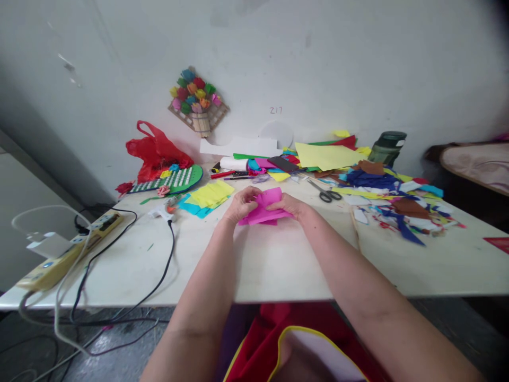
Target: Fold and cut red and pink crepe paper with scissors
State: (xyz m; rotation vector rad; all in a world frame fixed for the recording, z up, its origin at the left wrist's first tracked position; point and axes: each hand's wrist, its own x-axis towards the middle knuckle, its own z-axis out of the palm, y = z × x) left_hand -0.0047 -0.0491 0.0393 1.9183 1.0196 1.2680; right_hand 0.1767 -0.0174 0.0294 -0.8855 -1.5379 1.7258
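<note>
Bright pink paper, in overlapping pieces or layers, is between my two hands near the middle of the table. My left hand grips its left side, thumb and fingers pinched together. On the right side my right hand holds the paper, its fingers partly hidden behind it. The lower part of the pink paper is close to the white table top. Just left of my left hand lie yellow paper sheets over blue paper. Black-handled scissors rest to the right of my right hand.
Paper scraps heap on the right, with a dark green bottle behind. At left are a glue gun with a black cord, a power strip and a red plastic bag. A paper-flower decoration hangs on the wall.
</note>
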